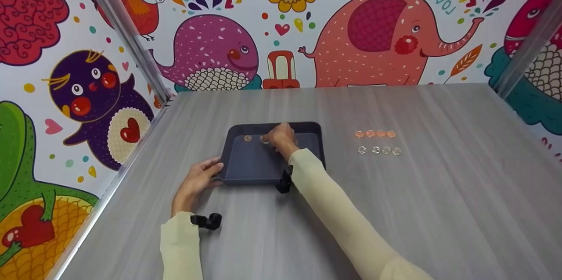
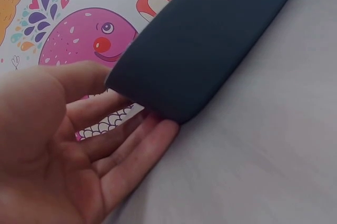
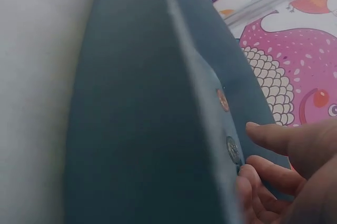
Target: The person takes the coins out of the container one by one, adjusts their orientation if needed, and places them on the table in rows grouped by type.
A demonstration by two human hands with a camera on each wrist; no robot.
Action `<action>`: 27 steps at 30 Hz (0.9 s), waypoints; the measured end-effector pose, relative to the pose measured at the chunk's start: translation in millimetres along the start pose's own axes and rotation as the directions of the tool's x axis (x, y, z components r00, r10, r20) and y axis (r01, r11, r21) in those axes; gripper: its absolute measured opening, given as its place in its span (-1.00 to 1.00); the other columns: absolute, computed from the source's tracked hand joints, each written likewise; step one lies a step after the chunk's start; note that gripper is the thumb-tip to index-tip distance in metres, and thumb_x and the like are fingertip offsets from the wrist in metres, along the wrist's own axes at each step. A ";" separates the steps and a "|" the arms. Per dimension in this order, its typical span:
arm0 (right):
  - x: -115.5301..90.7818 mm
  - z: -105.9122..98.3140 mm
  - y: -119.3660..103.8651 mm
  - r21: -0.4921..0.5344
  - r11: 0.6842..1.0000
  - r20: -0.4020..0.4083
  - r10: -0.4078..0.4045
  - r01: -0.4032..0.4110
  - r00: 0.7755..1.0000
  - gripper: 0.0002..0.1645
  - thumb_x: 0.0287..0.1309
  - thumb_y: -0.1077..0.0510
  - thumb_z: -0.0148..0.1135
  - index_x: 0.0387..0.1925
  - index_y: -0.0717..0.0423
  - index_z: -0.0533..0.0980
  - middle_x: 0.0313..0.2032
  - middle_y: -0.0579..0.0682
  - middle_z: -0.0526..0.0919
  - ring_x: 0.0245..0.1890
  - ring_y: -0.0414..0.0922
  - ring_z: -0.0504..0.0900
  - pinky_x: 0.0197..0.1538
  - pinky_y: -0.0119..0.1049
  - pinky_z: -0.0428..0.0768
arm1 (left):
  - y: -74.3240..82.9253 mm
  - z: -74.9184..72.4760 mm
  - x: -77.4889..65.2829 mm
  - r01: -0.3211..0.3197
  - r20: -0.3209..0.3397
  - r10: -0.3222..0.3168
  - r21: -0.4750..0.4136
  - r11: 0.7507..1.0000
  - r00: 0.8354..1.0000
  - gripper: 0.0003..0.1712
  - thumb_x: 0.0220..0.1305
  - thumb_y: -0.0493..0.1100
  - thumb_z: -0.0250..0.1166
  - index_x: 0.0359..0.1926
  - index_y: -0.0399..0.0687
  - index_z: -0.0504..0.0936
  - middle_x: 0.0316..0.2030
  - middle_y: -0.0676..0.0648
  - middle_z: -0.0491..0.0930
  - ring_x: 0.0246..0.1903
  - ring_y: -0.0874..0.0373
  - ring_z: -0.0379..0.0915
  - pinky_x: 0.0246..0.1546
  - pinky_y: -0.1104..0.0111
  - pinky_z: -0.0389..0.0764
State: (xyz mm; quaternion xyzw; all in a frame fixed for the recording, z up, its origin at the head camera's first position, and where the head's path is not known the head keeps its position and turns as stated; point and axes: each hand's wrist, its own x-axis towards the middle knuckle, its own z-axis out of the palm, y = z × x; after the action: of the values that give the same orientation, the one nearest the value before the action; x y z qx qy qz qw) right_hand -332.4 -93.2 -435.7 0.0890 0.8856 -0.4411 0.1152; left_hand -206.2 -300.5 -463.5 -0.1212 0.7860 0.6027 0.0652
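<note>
A dark grey baking tray (image 1: 259,166) lies on the table, with a copper-coloured coin (image 1: 248,138) and a silver coin (image 3: 233,150) near its far side. At the tray's near left corner, my left hand (image 1: 199,181) holds the edge, thumb at the rim and other fingers (image 2: 139,155) against the lower corner. My right hand (image 1: 282,137) reaches inside the tray, beside the silver coin. In the right wrist view its thumb stands apart from the bent fingers, and no coin shows between them. Part of the silver coin is hidden by this hand in the head view.
Right of the tray lie a row of several copper-coloured coins (image 1: 370,134) and, nearer, a row of several silver coins (image 1: 376,150). The grey table (image 1: 439,210) meets cartoon-printed walls (image 1: 145,3) at the back and sides.
</note>
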 end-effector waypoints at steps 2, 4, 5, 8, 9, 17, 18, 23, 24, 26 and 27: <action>-0.7 1.9 -0.8 -0.022 1.000 -0.031 -0.001 0.001 1.000 -0.76 0.01 0.01 0.57 -0.42 0.06 0.71 -0.36 -0.02 0.78 -0.52 -0.12 0.60 -0.16 -0.21 0.61 | 0.6 -0.5 0.5 -0.005 0.005 0.005 0.001 1.000 1.000 -0.39 0.54 -0.18 0.07 0.48 -0.34 0.21 0.37 -0.44 0.34 0.32 -0.23 0.40 0.12 0.20 0.67; -0.4 3.7 -1.1 -0.039 0.999 -0.062 -0.008 0.005 0.998 -0.75 -0.01 0.01 0.58 -0.44 0.07 0.70 -0.37 -0.02 0.78 -0.49 -0.11 0.60 -0.01 -0.13 0.60 | 1.6 -0.7 0.8 -0.009 0.004 0.009 0.001 1.000 1.000 -0.39 0.54 -0.19 0.07 0.48 -0.33 0.22 0.37 -0.43 0.34 0.32 -0.23 0.40 0.13 0.20 0.67; 0.0 4.5 -0.8 -0.048 0.999 -0.075 -0.014 0.011 0.997 -0.75 -0.02 0.01 0.59 -0.44 0.06 0.70 -0.37 -0.03 0.78 -0.45 -0.10 0.61 0.06 -0.10 0.59 | 1.8 -0.8 1.1 -0.013 0.006 0.013 0.002 1.000 1.000 -0.39 0.54 -0.19 0.07 0.48 -0.34 0.21 0.37 -0.44 0.34 0.32 -0.23 0.40 0.13 0.20 0.66; 0.6 7.4 1.0 -0.091 0.995 -0.085 -0.047 0.039 0.995 -0.77 -0.03 0.03 0.60 -0.40 0.04 0.71 -0.31 -0.05 0.79 -0.30 -0.09 0.66 0.16 -0.05 0.58 | 1.0 -0.9 1.4 -0.012 0.003 0.012 0.009 1.000 1.000 -0.39 0.53 -0.18 0.08 0.48 -0.33 0.23 0.36 -0.43 0.35 0.31 -0.22 0.42 0.13 0.20 0.67; 1.0 8.3 2.2 -0.104 0.993 -0.083 -0.059 0.050 0.995 -0.78 -0.03 0.04 0.60 -0.38 0.04 0.72 -0.28 -0.06 0.79 -0.25 -0.09 0.66 0.17 -0.05 0.58 | 0.3 -0.7 1.5 -0.009 0.003 0.009 0.010 1.000 1.000 -0.39 0.53 -0.17 0.08 0.47 -0.33 0.23 0.36 -0.43 0.36 0.31 -0.22 0.42 0.12 0.20 0.67; 1.0 10.9 6.8 -0.179 0.980 -0.042 -0.094 0.085 0.995 -0.89 0.04 0.09 0.54 -0.42 0.00 0.72 -0.27 -0.10 0.78 -0.21 -0.10 0.67 0.14 -0.10 0.58 | -4.8 0.7 -0.3 0.009 -0.010 -0.009 -0.014 1.000 1.000 -0.40 0.53 -0.19 0.09 0.47 -0.34 0.24 0.36 -0.44 0.36 0.29 -0.21 0.43 0.11 0.19 0.67; 0.6 10.4 6.6 -0.186 0.979 -0.041 -0.093 0.083 0.995 -0.88 0.04 0.08 0.54 -0.44 0.00 0.72 -0.28 -0.09 0.78 -0.22 -0.10 0.66 0.13 -0.10 0.58 | -4.4 0.8 -0.8 0.010 -0.011 -0.010 -0.016 1.000 1.000 -0.39 0.52 -0.18 0.09 0.47 -0.34 0.23 0.36 -0.45 0.36 0.30 -0.22 0.43 0.11 0.19 0.67; -1.3 8.0 4.7 -0.198 0.977 -0.030 -0.090 0.082 0.996 -0.84 0.04 0.07 0.54 -0.46 0.05 0.71 -0.27 -0.04 0.78 -0.25 -0.08 0.62 0.14 -0.08 0.58 | -2.5 0.6 -1.4 0.000 -0.014 0.000 -0.024 1.000 1.000 -0.39 0.52 -0.19 0.10 0.47 -0.37 0.23 0.36 -0.46 0.34 0.30 -0.24 0.42 0.10 0.19 0.68; -0.8 8.2 4.7 -0.203 0.976 -0.025 -0.092 0.085 0.995 -0.83 0.04 0.08 0.54 -0.49 0.06 0.70 -0.28 -0.04 0.77 -0.27 -0.08 0.60 0.13 -0.08 0.58 | -2.3 0.5 -1.4 -0.003 -0.013 0.003 -0.022 1.000 1.000 -0.39 0.52 -0.19 0.09 0.47 -0.37 0.23 0.37 -0.47 0.33 0.30 -0.24 0.42 0.10 0.19 0.68; -0.3 9.2 4.9 -0.210 0.973 -0.013 -0.105 0.100 0.994 -0.78 0.05 0.08 0.53 -0.57 0.04 0.65 -0.35 -0.06 0.74 -0.32 -0.10 0.58 0.08 -0.09 0.59 | -2.5 0.2 -1.4 -0.004 -0.014 0.004 -0.018 1.000 1.000 -0.39 0.52 -0.20 0.08 0.47 -0.36 0.23 0.36 -0.46 0.33 0.29 -0.23 0.43 0.09 0.20 0.69; -0.5 9.6 4.9 -0.215 0.971 -0.006 -0.110 0.106 0.994 -0.73 0.05 0.08 0.53 -0.61 0.03 0.61 -0.39 -0.08 0.71 -0.36 -0.12 0.56 0.05 -0.10 0.60 | -2.8 0.0 -1.6 -0.004 -0.014 0.004 -0.015 1.000 1.000 -0.40 0.53 -0.20 0.08 0.47 -0.36 0.23 0.36 -0.46 0.34 0.28 -0.22 0.44 0.08 0.21 0.69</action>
State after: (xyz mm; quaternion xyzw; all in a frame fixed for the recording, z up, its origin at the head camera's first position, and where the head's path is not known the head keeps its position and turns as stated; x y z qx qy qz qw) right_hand -329.4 -98.0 -444.9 0.0317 0.9326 -0.3476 0.0919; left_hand -203.9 -301.0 -465.8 -0.1246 0.7822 0.6077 0.0576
